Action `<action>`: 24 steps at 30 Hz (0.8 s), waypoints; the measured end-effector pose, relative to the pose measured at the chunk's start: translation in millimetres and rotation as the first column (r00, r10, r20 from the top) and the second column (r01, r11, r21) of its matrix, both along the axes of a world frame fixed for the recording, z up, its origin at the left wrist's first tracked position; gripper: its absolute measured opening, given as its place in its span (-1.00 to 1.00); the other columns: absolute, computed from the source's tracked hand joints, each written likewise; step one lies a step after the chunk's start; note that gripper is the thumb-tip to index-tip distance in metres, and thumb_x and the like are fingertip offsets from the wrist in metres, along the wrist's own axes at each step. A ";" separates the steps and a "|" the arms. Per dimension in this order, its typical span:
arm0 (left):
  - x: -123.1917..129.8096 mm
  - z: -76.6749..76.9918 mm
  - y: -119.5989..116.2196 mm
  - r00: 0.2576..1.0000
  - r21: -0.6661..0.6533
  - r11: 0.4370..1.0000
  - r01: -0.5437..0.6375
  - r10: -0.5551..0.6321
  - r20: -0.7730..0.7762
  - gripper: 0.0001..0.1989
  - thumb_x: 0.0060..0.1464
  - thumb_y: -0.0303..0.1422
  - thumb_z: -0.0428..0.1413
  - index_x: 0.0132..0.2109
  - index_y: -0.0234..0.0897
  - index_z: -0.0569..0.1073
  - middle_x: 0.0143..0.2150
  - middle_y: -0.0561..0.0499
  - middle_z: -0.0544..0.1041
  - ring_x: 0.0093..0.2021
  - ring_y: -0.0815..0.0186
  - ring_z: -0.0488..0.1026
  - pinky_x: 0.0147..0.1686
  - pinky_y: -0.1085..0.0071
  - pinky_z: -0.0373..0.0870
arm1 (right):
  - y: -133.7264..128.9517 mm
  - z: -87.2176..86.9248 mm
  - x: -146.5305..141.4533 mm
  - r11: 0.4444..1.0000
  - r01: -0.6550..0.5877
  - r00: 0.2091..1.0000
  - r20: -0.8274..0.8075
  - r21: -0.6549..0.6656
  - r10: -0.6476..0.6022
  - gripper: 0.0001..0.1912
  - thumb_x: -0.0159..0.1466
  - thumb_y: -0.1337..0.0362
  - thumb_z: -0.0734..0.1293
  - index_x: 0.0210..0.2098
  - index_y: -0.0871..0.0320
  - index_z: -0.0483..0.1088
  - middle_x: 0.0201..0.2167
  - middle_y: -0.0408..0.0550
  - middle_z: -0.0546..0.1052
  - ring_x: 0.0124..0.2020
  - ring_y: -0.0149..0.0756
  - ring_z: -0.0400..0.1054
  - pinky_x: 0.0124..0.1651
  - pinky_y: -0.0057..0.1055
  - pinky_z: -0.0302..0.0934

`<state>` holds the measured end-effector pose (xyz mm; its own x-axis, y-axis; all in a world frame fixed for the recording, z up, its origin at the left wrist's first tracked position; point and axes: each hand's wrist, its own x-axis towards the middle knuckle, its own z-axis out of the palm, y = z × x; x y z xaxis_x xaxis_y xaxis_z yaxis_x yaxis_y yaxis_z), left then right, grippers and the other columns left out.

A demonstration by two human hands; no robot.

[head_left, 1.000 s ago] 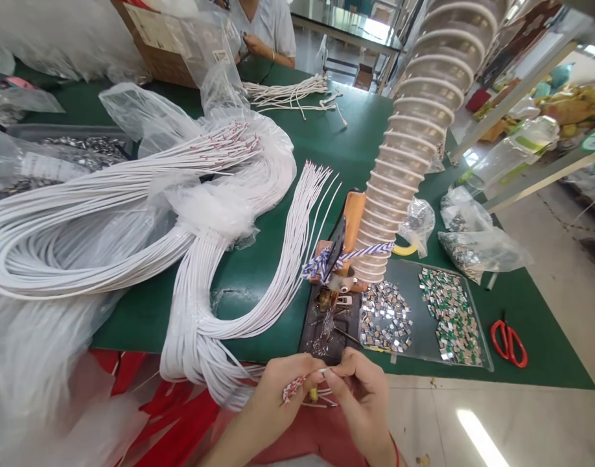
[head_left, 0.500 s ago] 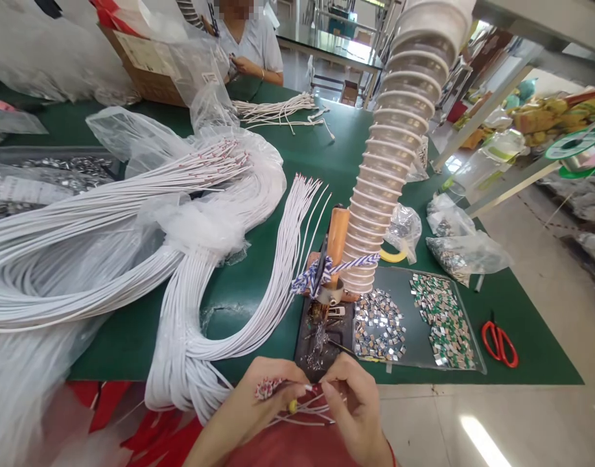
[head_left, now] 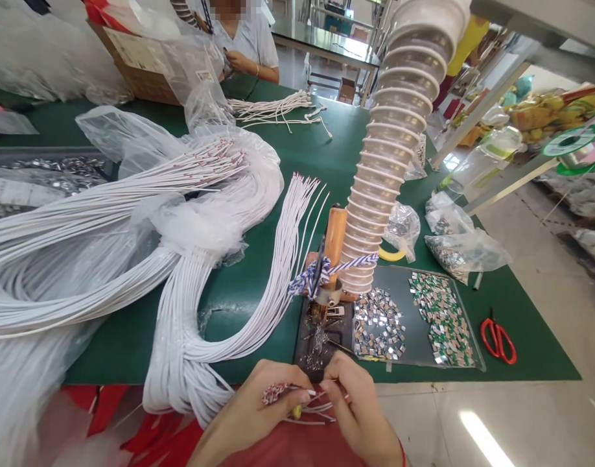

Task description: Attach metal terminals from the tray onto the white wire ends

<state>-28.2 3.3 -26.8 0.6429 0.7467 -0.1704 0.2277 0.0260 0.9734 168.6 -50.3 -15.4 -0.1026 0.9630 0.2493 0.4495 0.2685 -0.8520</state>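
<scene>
Two bare hands just off the near edge of the green work table (head_left: 531, 350), over red fabric (head_left: 292, 444): left hand (head_left: 256, 402), thumb and fingertips pinched on a small bunch of thin wires (head_left: 312, 415), and right hand (head_left: 358, 405), fingers pressed together on the same bunch, neither hand spread. One twisted red-and-white wire end (head_left: 275, 393) poking out toward the left, and one small yellow piece (head_left: 296, 411) just below the fingers.

Beyond the hands, one dark soldering tray (head_left: 321, 337), littered with small metal bits, and one orange-handled tool (head_left: 335, 237), upright and bound with one blue-and-white twisted cord (head_left: 326, 267) beside one ribbed plastic hose (head_left: 389, 149). To its right, one dark tray (head_left: 419, 285), with two heaps of small metal pieces on it, one silver (head_left: 379, 324) and one green-and-silver (head_left: 441, 318). Past that, one pair of red-handled scissors (head_left: 496, 340) and two clear bags of metal parts (head_left: 465, 254).

Across the left of the table, long white cables (head_left: 190, 344) in looped hanks, too many to count, partly wrapped in clear plastic (head_left: 205, 227). Farther off, one loose bundle of white wires (head_left: 273, 110), one cardboard box (head_left: 132, 68), and one co-worker (head_left: 244, 39), both hands together at the table's far end.
</scene>
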 end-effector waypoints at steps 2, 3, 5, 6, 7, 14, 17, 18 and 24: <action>-0.9 -1.4 -0.8 1.000 -0.022 1.000 0.010 -0.010 0.018 -0.61 0.30 -0.15 0.13 -0.36 -0.36 0.63 -0.49 -0.03 0.59 -0.48 0.32 0.44 -0.42 0.48 0.34 | 0.5 4.2 7.7 0.996 0.072 0.997 0.038 0.044 -0.074 -0.71 0.53 0.30 0.15 -0.35 0.06 0.29 -0.46 -0.17 0.41 -0.47 -0.37 0.28 -0.41 -0.49 0.16; -1.2 -1.9 -0.9 1.000 -0.034 0.999 0.017 -0.016 0.026 -0.60 0.30 -0.15 0.13 -0.35 -0.37 0.64 -0.50 -0.04 0.59 -0.49 0.32 0.44 -0.43 0.48 0.34 | 1.3 6.5 14.5 0.992 0.117 0.991 0.066 0.050 -0.120 -0.71 0.52 0.31 0.16 -0.36 0.05 0.29 -0.47 -0.18 0.41 -0.48 -0.37 0.28 -0.42 -0.49 0.16; -1.1 -2.0 -0.2 0.999 -0.045 0.999 0.025 -0.023 0.039 -0.59 0.30 -0.14 0.13 -0.35 -0.38 0.64 -0.49 -0.04 0.60 -0.50 0.32 0.45 -0.44 0.48 0.33 | 4.2 9.8 33.3 0.976 0.215 0.964 0.149 0.034 -0.218 -0.72 0.50 0.30 0.21 -0.38 0.05 0.31 -0.49 -0.19 0.41 -0.52 -0.36 0.26 -0.45 -0.47 0.13; -0.9 -1.7 0.5 0.999 -0.044 0.999 0.028 -0.026 0.047 -0.60 0.30 -0.16 0.14 -0.35 -0.38 0.65 -0.48 -0.05 0.61 -0.49 0.32 0.47 -0.42 0.48 0.33 | 6.2 10.1 44.4 0.963 0.268 0.942 0.208 0.004 -0.263 -0.74 0.49 0.27 0.24 -0.37 0.06 0.35 -0.49 -0.18 0.42 -0.52 -0.35 0.27 -0.45 -0.45 0.14; -0.7 -1.4 1.2 0.998 -0.038 0.999 0.035 -0.033 0.061 -0.61 0.30 -0.16 0.14 -0.35 -0.37 0.66 -0.47 -0.05 0.62 -0.47 0.32 0.48 -0.41 0.48 0.34 | 8.4 9.3 55.8 0.950 0.312 0.918 0.259 -0.001 -0.301 -0.78 0.47 0.24 0.28 -0.34 0.06 0.39 -0.47 -0.17 0.43 -0.49 -0.32 0.29 -0.42 -0.43 0.16; 1.4 -1.3 2.4 0.990 -0.039 0.998 0.039 -0.033 0.136 -0.67 0.32 -0.20 0.17 -0.25 -0.34 0.71 -0.32 -0.13 0.71 -0.34 0.25 0.60 -0.27 0.44 0.47 | 20.8 -18.2 92.5 0.890 0.456 0.824 0.385 -0.017 -0.415 -0.72 0.44 0.01 0.27 -0.22 0.07 0.44 -0.34 -0.02 0.53 -0.27 -0.09 0.45 -0.18 -0.23 0.31; 2.4 -1.4 2.2 0.982 -0.054 0.997 0.046 -0.035 0.186 -0.69 0.33 -0.22 0.18 -0.19 -0.36 0.72 -0.23 -0.19 0.73 -0.23 0.18 0.65 -0.19 0.40 0.51 | 22.0 -24.1 88.3 0.884 0.467 0.828 0.365 -0.025 -0.426 -0.73 0.44 0.07 0.27 -0.32 0.06 0.40 -0.37 -0.03 0.53 -0.28 -0.10 0.45 -0.18 -0.23 0.30; 2.6 -1.2 2.4 0.981 -0.050 0.998 0.042 -0.032 0.193 -0.70 0.33 -0.23 0.18 -0.18 -0.35 0.73 -0.21 -0.19 0.73 -0.21 0.17 0.66 -0.17 0.40 0.51 | 22.2 -24.5 87.0 0.883 0.469 0.828 0.360 -0.023 -0.430 -0.74 0.43 0.08 0.28 -0.34 0.06 0.40 -0.37 -0.03 0.53 -0.28 -0.10 0.44 -0.19 -0.23 0.29; 3.4 -1.0 4.4 0.988 0.023 1.000 0.006 -0.009 0.155 -0.77 0.30 -0.28 0.21 -0.21 -0.27 0.75 -0.17 -0.15 0.70 -0.20 0.22 0.64 -0.12 0.41 0.51 | 19.1 -21.2 88.3 0.870 0.494 0.822 0.326 -0.002 -0.466 -0.78 0.41 0.12 0.29 -0.33 0.05 0.42 -0.34 -0.02 0.56 -0.26 -0.11 0.43 -0.20 -0.24 0.30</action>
